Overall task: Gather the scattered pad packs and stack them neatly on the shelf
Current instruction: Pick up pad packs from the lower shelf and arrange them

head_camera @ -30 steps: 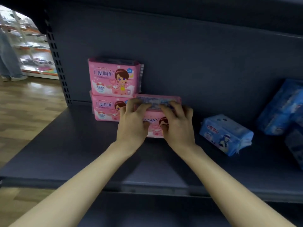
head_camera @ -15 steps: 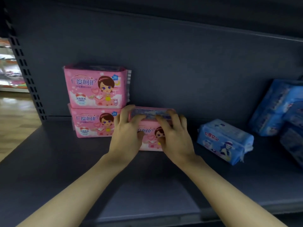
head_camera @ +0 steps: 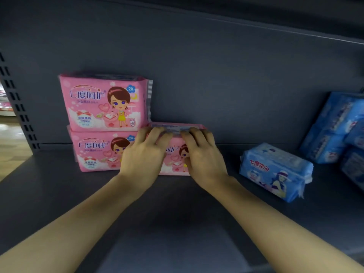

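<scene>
Two pink pad packs stand stacked at the back left of the dark shelf: an upper pack on a lower pack. A third pink pack stands upright on the shelf right beside the lower one. My left hand and my right hand both grip this third pack, fingers curled over its top edge, covering much of its front. A blue pad pack lies tilted on the shelf to the right of my hands.
Several blue packs lean in a loose pile at the far right. The shelf's back panel is close behind the packs. A slotted upright post bounds the shelf at the left, with shop floor beyond.
The view has shifted right and closer, so the pink stack now sits further left. Both hands stay on the third pink pack, which has moved in against the lower stacked pack.
</scene>
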Demonstrator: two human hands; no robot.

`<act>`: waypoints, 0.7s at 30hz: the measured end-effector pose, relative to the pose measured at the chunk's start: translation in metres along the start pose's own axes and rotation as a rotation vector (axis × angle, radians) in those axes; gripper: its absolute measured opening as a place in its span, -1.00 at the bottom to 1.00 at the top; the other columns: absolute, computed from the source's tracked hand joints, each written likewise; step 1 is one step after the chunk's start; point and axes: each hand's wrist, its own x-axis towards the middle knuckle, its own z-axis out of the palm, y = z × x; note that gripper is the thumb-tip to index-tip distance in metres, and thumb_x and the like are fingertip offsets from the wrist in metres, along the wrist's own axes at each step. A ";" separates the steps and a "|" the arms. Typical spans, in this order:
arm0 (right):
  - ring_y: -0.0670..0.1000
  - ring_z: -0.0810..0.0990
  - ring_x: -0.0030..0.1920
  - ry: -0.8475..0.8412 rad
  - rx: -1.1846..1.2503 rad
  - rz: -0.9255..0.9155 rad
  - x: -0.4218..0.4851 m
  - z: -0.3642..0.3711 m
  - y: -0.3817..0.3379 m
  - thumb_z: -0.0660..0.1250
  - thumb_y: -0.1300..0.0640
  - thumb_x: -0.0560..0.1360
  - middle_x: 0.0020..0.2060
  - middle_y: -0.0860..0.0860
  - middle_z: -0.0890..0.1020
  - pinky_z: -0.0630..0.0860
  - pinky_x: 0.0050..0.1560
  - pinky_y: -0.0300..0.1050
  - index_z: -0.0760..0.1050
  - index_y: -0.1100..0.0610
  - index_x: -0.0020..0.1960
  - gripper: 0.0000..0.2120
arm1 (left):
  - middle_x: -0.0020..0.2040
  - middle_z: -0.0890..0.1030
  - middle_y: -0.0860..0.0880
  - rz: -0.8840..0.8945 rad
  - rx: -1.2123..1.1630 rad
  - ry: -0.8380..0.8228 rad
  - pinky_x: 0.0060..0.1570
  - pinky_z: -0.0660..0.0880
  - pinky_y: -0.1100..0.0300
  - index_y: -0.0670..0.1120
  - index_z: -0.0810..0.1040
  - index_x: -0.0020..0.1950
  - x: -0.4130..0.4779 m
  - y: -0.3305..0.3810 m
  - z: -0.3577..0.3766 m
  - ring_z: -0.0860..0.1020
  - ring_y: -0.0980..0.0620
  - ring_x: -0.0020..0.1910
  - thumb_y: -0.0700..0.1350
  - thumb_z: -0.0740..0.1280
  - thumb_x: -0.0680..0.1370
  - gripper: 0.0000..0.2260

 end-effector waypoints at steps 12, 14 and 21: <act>0.36 0.45 0.20 -0.128 0.017 0.063 0.014 0.011 0.004 0.51 0.45 0.16 0.16 0.28 0.53 0.59 -0.13 0.26 0.46 0.31 0.25 -0.33 | -0.08 0.61 -0.12 0.004 0.150 -0.021 -0.66 0.43 0.10 -0.17 0.60 0.01 0.009 -0.008 0.017 0.60 -0.21 -0.09 -0.33 0.63 0.03 -0.42; 0.37 0.46 0.19 -0.132 0.025 0.064 0.016 0.012 0.004 0.51 0.45 0.16 0.16 0.29 0.53 0.58 -0.14 0.27 0.46 0.33 0.25 -0.34 | -0.07 0.61 -0.13 0.015 0.166 -0.022 -0.66 0.44 0.09 -0.17 0.60 0.02 0.011 -0.011 0.019 0.60 -0.21 -0.10 -0.33 0.63 0.02 -0.41; 0.42 0.46 0.16 -0.144 0.035 0.073 0.020 0.017 0.007 0.49 0.47 0.15 0.14 0.33 0.53 0.56 -0.12 0.32 0.47 0.36 0.22 -0.36 | -0.06 0.61 -0.10 0.025 0.241 -0.030 -0.61 0.45 0.12 -0.15 0.60 0.04 0.011 -0.014 0.025 0.59 -0.19 -0.10 -0.27 0.64 0.04 -0.41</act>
